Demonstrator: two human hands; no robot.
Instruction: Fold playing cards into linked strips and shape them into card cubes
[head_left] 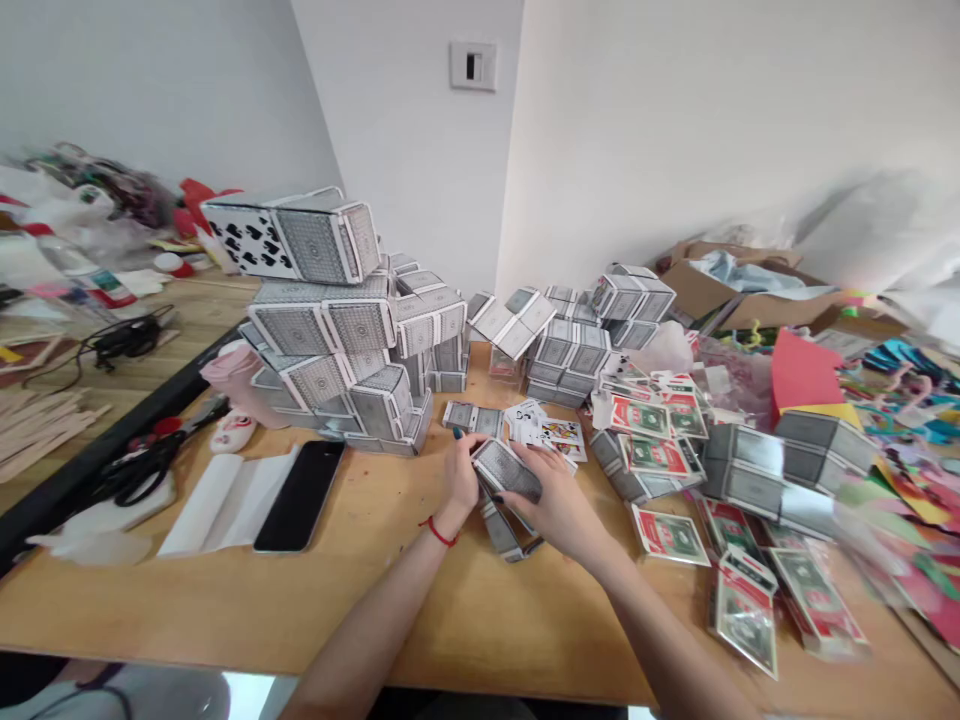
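Both hands meet at the middle of the wooden table [225,610]. My left hand [461,480] and my right hand [551,505] are both closed on a grey-backed deck of playing cards [506,468], which tilts between them. An opened card box [504,535] lies under the hands. Loose face-up cards [551,432] lie just beyond the fingers. A red string circles my left wrist.
A tall pile of grey card boxes [337,330] rises at the back left, another pile [577,335] at the back centre. Flat red-and-green card boxes [675,470] spread to the right. A black phone [300,497], white paper and scissors [146,470] lie left. Coloured paper clutters the far right.
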